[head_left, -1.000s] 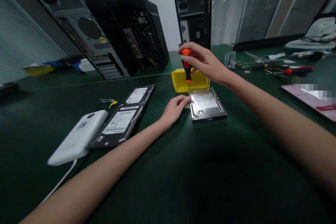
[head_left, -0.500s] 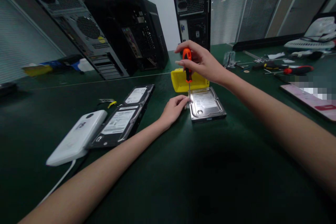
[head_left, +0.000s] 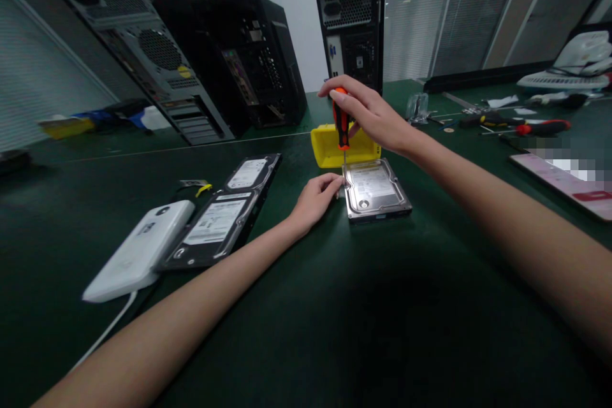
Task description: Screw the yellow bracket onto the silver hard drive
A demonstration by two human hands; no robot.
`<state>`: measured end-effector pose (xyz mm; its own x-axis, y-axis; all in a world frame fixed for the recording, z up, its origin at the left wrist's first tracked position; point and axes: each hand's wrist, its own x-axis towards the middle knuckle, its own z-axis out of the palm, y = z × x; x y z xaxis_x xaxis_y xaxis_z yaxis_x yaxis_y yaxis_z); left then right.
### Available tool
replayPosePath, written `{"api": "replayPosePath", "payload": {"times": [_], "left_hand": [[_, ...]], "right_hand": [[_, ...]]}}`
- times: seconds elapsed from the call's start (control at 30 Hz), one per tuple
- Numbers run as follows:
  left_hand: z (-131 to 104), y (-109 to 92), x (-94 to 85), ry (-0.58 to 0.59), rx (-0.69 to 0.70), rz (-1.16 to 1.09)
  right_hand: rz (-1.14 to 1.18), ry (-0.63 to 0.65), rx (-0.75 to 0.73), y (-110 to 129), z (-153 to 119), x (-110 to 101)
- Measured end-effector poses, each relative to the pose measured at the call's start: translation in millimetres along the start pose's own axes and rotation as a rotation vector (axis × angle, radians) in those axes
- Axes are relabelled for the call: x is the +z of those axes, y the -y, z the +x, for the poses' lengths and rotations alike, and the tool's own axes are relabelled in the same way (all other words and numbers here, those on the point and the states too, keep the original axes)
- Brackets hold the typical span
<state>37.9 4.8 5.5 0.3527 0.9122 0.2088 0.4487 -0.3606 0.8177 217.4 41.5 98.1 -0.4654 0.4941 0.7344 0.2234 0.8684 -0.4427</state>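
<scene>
In the head view a silver hard drive (head_left: 375, 188) lies label up on the dark green table. My left hand (head_left: 316, 199) rests on the table at its left edge, thumb and fingers closed against the drive's far left corner. Above that corner, my right hand (head_left: 375, 115) grips the orange and black handle of a screwdriver (head_left: 341, 127). The screwdriver stands upright, its shaft pointing down to the corner; the exact spot under the tip is too small to make out. Just behind the drive sits a yellow plastic container (head_left: 326, 148), partly covered by the screwdriver and right hand.
Two more hard drives (head_left: 215, 223) lie end to end at left, beside a white cabled box (head_left: 138, 252). Computer cases (head_left: 157, 51) stand at the back. A red-handled screwdriver (head_left: 545, 128), other tools and a pink phone-like slab (head_left: 564, 182) are at right.
My right thumb and fingers have shifted around the screwdriver's handle, the thumb now higher near its top. The left hand and the hard drive stay where they were.
</scene>
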Motion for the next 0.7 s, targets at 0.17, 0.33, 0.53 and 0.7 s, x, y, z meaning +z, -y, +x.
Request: {"api": "replayPosePath", "payload": {"times": [0.17, 0.33, 0.53, 0.7], "left_hand": [[-0.1, -0.8, -0.4, 0.001, -0.002, -0.001], [0.4, 0.6, 0.1, 0.0, -0.01, -0.007], [1.4, 3.1, 0.5, 0.002, 0.006, -0.008], [1.1, 2.3, 0.2, 0.005, 0.004, -0.006]], "right_hand": [[0.02, 0.001, 0.024, -0.4, 0.1, -1.2], [0.043, -0.001, 0.048, -2.6, 0.4, -2.4], [0.131, 0.022, 0.054, -3.1, 2.0, -1.7], [0.164, 0.061, 0.023, -7.8, 4.0, -0.4]]}}
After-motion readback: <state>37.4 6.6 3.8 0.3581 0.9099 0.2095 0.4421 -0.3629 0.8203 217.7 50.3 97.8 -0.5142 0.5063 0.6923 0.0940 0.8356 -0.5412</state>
